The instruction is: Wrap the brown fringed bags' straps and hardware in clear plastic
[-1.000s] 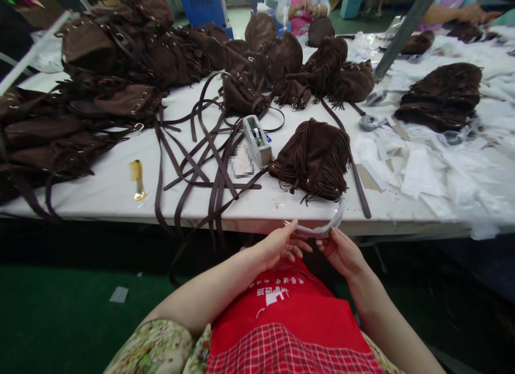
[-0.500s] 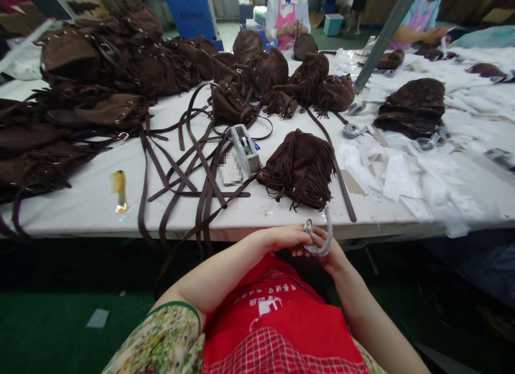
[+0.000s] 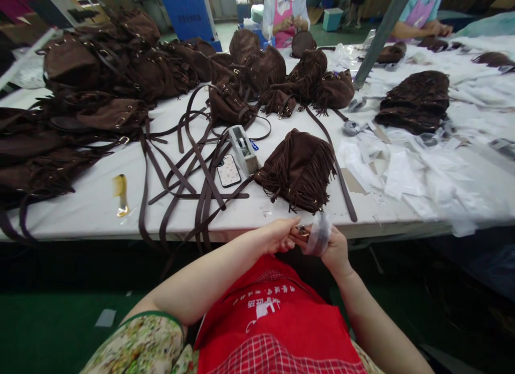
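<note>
At the table's front edge my two hands meet, both closed. My left hand [image 3: 281,235] pinches at a small shiny metal fitting [image 3: 302,232], perhaps a clasp; its exact kind is too small to tell. My right hand [image 3: 337,251] grips a translucent plastic strip [image 3: 320,235] that loops around its fingers, and its fingertips also reach the fitting. Just beyond the hands, a dark brown fringed bag [image 3: 300,167] lies on the white table [image 3: 277,221], touched by neither hand.
Left of the bag are a tape dispenser [image 3: 243,151], a patterned phone [image 3: 228,171], long brown straps [image 3: 207,202] and a yellow comb [image 3: 119,196]. Brown bags [image 3: 104,63] pile up behind. White wrapping pieces [image 3: 396,173] cover the right side. A slanted metal pole [image 3: 378,41] rises behind.
The strip has swung from a thin loop hanging outward to lie broad and upright over my right fingers. My left hand has shifted slightly left; the metal fitting sits lower between the hands.
</note>
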Demonstrator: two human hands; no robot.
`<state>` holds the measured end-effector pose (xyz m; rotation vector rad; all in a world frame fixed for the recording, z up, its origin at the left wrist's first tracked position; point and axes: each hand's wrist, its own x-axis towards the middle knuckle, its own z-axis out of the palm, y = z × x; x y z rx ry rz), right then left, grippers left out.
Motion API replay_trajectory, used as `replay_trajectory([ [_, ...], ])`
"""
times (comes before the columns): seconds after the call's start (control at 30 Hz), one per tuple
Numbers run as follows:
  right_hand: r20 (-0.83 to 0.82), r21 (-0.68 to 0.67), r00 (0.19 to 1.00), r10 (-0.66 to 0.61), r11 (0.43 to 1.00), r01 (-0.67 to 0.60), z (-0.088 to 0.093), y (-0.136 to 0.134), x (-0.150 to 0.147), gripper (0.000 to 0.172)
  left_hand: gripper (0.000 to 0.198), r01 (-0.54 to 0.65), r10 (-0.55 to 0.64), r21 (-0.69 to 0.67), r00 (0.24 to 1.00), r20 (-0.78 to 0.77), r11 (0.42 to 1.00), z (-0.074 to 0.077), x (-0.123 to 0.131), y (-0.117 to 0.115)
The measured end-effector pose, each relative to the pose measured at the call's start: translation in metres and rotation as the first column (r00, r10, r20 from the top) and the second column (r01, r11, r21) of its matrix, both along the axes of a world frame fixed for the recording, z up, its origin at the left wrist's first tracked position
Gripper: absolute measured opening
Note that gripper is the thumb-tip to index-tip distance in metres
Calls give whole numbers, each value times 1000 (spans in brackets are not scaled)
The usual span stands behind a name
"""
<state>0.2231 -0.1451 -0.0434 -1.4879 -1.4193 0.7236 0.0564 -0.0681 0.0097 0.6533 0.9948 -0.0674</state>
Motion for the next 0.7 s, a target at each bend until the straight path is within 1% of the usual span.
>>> replay_trajectory([
  [0.03,57,-7,998,32,999,-31,4,1,2,13,57,-19,20,-79,1000,14,997,-3,3,2],
  [0.1,141,-22,987,81,997,-79,11,2,6,11,47,-57,63,-162,998,30,985,-9,8,3],
  [0.2,212,-57,966,148,989,-140,18,3,12,13,37,-122,129,-154,991,34,980,-13,13,1],
  [0.27,211,-96,955,209,977,-193,23,1,15,16,33,-165,170,-121,985,36,979,-12,15,-1],
  [0.33,160,-111,961,226,971,-210,26,-3,16,19,30,-221,223,-54,974,37,974,-10,15,-3],
  [0.4,18,-109,981,194,976,-191,26,-9,14,19,26,-274,271,62,961,55,960,-9,16,-5],
  [0.43,-87,-118,983,161,978,-171,25,-12,13,21,25,-285,278,129,958,76,950,-9,17,-6],
  [0.5,-287,-182,956,60,976,-116,20,-15,11,25,23,-267,244,255,962,119,929,-10,19,-8],
  [0.57,-397,-259,917,-44,964,-66,15,-16,8,26,22,-236,203,345,971,129,909,-16,23,-11],
  [0.63,-432,-298,897,-92,954,-45,12,-15,7,25,23,-249,219,423,969,118,872,-24,26,-12],
  [0.7,-463,-304,881,-95,951,-57,11,-12,5,24,24,-272,242,540,962,127,797,-34,28,-12],
])
